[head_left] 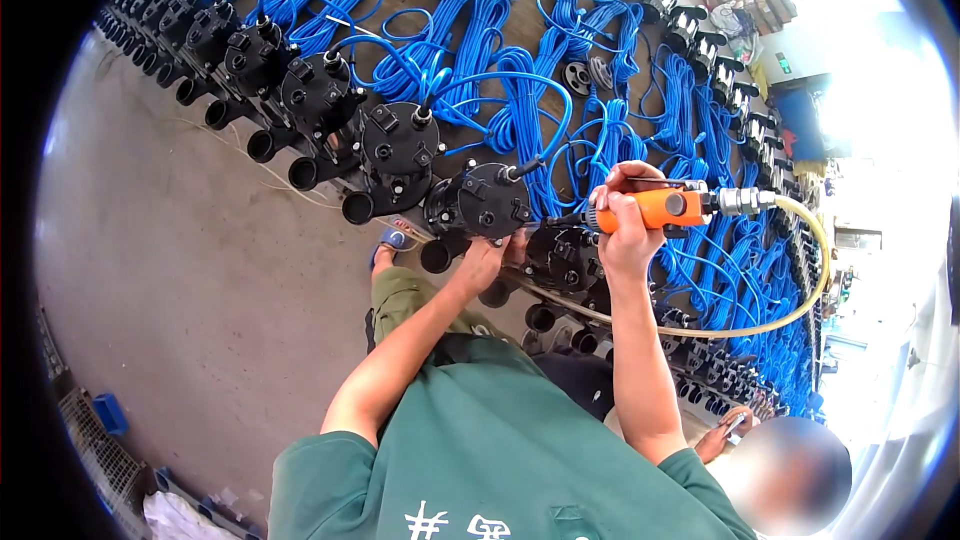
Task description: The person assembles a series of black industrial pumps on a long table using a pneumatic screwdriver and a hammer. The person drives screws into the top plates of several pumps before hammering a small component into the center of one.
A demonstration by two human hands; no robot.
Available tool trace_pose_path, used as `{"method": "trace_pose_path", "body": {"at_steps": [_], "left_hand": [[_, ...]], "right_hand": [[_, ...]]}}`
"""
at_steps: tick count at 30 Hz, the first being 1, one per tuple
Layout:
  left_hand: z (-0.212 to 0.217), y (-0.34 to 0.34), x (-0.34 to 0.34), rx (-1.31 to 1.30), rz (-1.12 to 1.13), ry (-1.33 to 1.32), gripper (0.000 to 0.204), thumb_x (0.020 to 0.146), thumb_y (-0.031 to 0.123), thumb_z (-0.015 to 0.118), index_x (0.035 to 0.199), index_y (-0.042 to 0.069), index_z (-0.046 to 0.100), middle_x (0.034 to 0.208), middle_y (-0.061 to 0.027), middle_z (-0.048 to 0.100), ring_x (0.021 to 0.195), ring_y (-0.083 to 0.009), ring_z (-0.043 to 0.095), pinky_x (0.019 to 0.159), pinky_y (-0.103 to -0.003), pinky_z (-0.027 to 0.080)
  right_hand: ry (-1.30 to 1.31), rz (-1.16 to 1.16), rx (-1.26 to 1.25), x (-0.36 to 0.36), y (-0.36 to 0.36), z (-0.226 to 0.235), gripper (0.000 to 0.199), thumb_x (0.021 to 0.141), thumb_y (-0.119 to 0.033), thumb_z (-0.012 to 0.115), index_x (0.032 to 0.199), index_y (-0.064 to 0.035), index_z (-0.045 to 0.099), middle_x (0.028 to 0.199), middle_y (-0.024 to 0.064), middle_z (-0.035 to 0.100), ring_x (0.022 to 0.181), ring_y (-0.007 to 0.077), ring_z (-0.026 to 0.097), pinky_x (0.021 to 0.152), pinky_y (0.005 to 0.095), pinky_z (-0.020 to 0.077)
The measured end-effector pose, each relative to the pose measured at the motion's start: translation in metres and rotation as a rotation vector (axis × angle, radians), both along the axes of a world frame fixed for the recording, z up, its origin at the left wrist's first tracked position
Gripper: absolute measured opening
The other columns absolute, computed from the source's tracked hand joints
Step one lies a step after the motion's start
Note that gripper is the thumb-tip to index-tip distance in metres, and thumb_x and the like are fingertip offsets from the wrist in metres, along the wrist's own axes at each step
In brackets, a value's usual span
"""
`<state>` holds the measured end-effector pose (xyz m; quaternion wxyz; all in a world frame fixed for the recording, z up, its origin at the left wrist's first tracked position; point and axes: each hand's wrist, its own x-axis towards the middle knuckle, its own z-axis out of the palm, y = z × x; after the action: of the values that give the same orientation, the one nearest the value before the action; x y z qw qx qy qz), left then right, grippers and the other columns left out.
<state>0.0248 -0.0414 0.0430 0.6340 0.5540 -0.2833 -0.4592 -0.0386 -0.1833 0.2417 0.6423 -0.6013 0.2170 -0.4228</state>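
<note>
My right hand (628, 235) is wrapped round an orange air-powered driver (655, 210). A pale yellow hose (822, 270) runs from the metal coupling at its rear end. The tool's dark tip points left, towards a round black submersible pump (490, 202) in front of me; whether it touches is unclear. My left hand (482, 265) is closed at the near lower edge of that pump, its fingertips pressed together by a small bolt. What they hold, if anything, is hidden. A blue cable (565, 105) curves out of the pump's top.
Rows of similar black pumps (395, 145) stretch left and right, side outlets facing me. Behind them lie bundled blue cables (490, 25). At lower right, another person's hand (738, 422) holds a small object. A blue bin (110, 413) stands on the grey floor (190, 270).
</note>
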Motion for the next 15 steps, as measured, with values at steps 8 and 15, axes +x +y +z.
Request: {"method": "trace_pose_path", "body": {"at_steps": [8, 15], "left_hand": [[0.022, -0.001, -0.001, 0.010, 0.041, 0.157, 0.053, 0.111, 0.048, 0.042, 0.135, 0.006, 0.062, 0.132, -0.0106, 0.062, 0.120, -0.0222, 0.056, 0.107, -0.037, 0.042], [0.011, -0.004, -0.007, -0.057, 0.103, 0.101, 0.053, 0.111, 0.044, 0.043, 0.133, 0.000, 0.063, 0.120, -0.0079, 0.068, 0.109, -0.0178, 0.060, 0.099, -0.033, 0.047]], "right_hand": [[-0.002, 0.098, -0.072, -0.007, 0.003, -0.001, 0.031, 0.086, 0.005, 0.056, 0.116, -0.0001, 0.056, 0.098, 0.0127, 0.061, 0.073, 0.0155, 0.060, 0.075, 0.0354, 0.0547], [-0.025, 0.083, -0.077, -0.006, 0.007, -0.002, 0.028, 0.084, 0.005, 0.054, 0.111, -0.0001, 0.056, 0.095, 0.0124, 0.060, 0.070, 0.0155, 0.058, 0.073, 0.0360, 0.0535]]}}
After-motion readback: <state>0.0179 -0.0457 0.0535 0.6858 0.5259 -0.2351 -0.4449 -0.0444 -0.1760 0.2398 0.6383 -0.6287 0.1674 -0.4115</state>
